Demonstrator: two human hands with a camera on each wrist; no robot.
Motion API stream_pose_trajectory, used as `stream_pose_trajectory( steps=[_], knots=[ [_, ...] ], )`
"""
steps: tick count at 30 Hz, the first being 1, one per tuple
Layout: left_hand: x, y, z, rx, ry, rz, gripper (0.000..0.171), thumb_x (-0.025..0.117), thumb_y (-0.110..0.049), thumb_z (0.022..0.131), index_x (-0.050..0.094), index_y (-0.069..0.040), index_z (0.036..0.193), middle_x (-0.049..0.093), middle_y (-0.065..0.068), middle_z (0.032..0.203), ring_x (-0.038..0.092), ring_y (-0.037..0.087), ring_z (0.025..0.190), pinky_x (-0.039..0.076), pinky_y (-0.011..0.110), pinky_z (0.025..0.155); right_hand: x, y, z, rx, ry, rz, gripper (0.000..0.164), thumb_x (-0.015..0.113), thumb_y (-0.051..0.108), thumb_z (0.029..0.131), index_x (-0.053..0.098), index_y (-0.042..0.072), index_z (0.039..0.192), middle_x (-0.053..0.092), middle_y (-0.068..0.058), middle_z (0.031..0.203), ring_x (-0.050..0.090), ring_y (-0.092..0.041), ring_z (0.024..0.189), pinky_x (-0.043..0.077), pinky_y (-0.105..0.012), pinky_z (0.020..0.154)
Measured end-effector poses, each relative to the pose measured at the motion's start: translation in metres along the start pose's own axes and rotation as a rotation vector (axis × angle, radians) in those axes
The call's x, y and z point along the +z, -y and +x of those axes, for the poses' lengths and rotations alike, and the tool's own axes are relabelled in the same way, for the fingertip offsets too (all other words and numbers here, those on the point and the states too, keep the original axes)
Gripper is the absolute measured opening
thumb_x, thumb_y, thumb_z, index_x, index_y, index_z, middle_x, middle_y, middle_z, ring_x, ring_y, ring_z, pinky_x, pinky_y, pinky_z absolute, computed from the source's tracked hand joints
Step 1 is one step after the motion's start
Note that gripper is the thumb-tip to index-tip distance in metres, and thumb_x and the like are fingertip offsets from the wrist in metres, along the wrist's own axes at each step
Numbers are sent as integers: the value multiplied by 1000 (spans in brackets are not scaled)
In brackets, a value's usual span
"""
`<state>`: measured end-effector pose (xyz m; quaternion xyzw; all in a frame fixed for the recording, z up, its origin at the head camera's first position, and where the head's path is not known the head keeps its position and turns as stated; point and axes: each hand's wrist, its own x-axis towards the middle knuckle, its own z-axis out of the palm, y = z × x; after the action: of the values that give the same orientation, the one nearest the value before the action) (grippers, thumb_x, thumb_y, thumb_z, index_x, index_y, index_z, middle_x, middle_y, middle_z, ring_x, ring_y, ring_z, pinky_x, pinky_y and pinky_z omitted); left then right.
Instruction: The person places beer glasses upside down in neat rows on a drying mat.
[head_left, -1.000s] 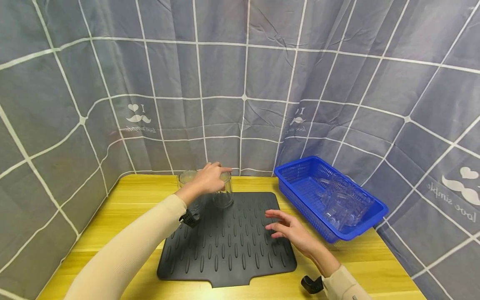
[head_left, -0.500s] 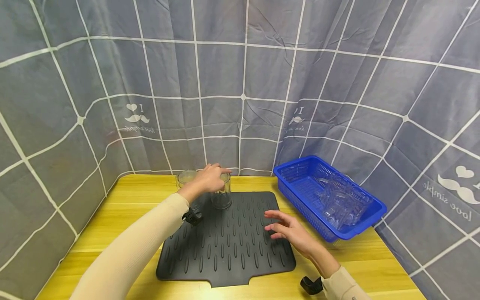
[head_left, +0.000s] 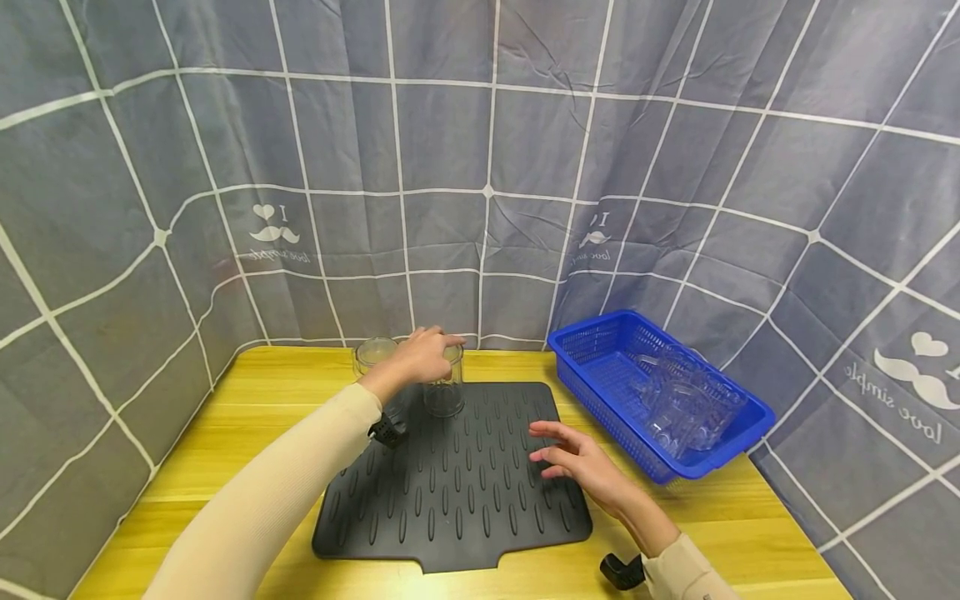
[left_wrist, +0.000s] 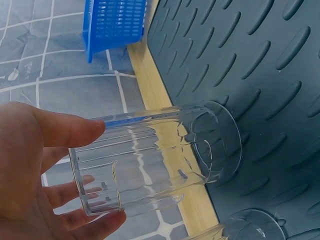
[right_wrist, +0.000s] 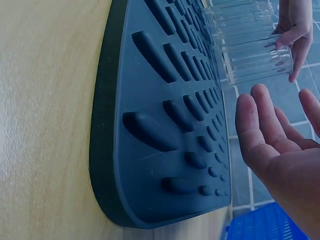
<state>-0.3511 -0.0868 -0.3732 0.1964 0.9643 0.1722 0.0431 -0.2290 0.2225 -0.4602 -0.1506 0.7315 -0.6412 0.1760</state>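
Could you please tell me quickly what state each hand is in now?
Left hand: holding a clear glass that stands on the black mat.
Right hand: open, holding nothing.

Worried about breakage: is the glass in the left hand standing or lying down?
Standing: in the head view, the glass rises vertically from the black mat to the left hand.

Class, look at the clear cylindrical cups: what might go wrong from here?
The left hand grips a transparent cylindrical cup beside a second transparent cylindrical cup; a slight swing might knock that one. The black ridged mat beneath is uneven, so a cup could wobble. Transparent vessels heaped in the blue plastic basket may clink if moved.
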Motion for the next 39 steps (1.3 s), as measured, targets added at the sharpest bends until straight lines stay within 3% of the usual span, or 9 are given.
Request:
stream_pose_trajectory(
  steps=[8, 12, 17, 26, 32, 39],
  knots=[
    [1, -1, -1, -4, 30, -21, 69, 68, -13, 87, 48, -27, 152, 46, 14, 148, 44, 34, 127, 49, 48, 86, 0, -2, 0, 11, 5, 2, 49, 56, 17, 104, 44, 7, 150, 35, -28, 155, 52, -47, 129, 55, -48, 95],
    [2, 1, -1, 6, 15, -27, 68, 68, -13, 87, 50, -26, 151, 49, 13, 145, 46, 34, 125, 48, 48, 86, 0, -4, 0, 15, 6, -4, 48, 55, 16, 104, 44, 7, 150, 35, -28, 155, 53, -45, 128, 56, -44, 94],
    [2, 3, 0, 17, -16, -38, 66, 70, -12, 86, 53, -25, 149, 53, 13, 141, 48, 35, 122, 48, 48, 86, -1, -5, 1, 14, 7, -10, 50, 57, 21, 103, 44, 8, 150, 35, -28, 155, 56, -40, 126, 56, -45, 94],
    [3, 4, 3, 23, -29, -54, 66, 72, -14, 86, 53, -25, 148, 52, 13, 142, 47, 35, 124, 49, 51, 90, -1, -3, 1, 12, 8, -10, 48, 55, 16, 104, 45, 8, 150, 35, -28, 155, 54, -44, 128, 54, -49, 96],
    [4, 4, 7, 14, -18, -36, 68, 73, -19, 88, 50, -26, 151, 50, 14, 143, 46, 35, 125, 50, 52, 88, -2, -4, 0, 5, 7, -4, 52, 60, 25, 102, 45, 8, 150, 35, -28, 155, 53, -46, 129, 54, -50, 96],
    [5, 3, 5, 19, 4, -29, 66, 71, -23, 91, 47, -27, 152, 47, 14, 145, 44, 34, 128, 50, 52, 88, -2, -4, 0, 6, 0, -4, 52, 59, 22, 103, 45, 8, 150, 35, -28, 155, 59, -36, 125, 55, -49, 95]
  ],
)
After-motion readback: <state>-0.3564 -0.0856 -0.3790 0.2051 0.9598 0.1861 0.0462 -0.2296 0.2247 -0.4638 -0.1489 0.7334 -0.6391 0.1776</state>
